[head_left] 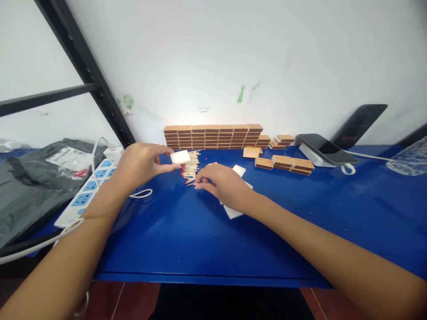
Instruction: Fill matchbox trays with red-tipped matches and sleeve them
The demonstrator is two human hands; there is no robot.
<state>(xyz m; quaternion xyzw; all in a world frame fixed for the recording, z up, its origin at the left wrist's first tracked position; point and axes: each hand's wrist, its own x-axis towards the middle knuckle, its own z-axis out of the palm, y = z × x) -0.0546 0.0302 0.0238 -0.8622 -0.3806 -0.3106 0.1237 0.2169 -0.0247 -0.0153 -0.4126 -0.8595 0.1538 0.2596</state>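
Note:
My left hand (143, 162) pinches a small white matchbox tray (180, 157) between thumb and fingers, above the left side of the matches. Below and beside it lies a loose pile of matches (191, 168), their red heads mostly toward the left. My right hand (227, 183) is at the pile's right front edge, with thumb and fingertips pinched on a match (190, 184). Partly hidden under my right hand are several white pieces (232, 212), which look like more trays or folded paper.
Stacked matchboxes (213, 137) line the wall, with more matchboxes (283, 162) to the right. A phone (323, 149) rests on a white stand. At left are a power strip (83, 195), white cables and a grey plastic bag (36, 186). The blue table (200, 249) has a front edge.

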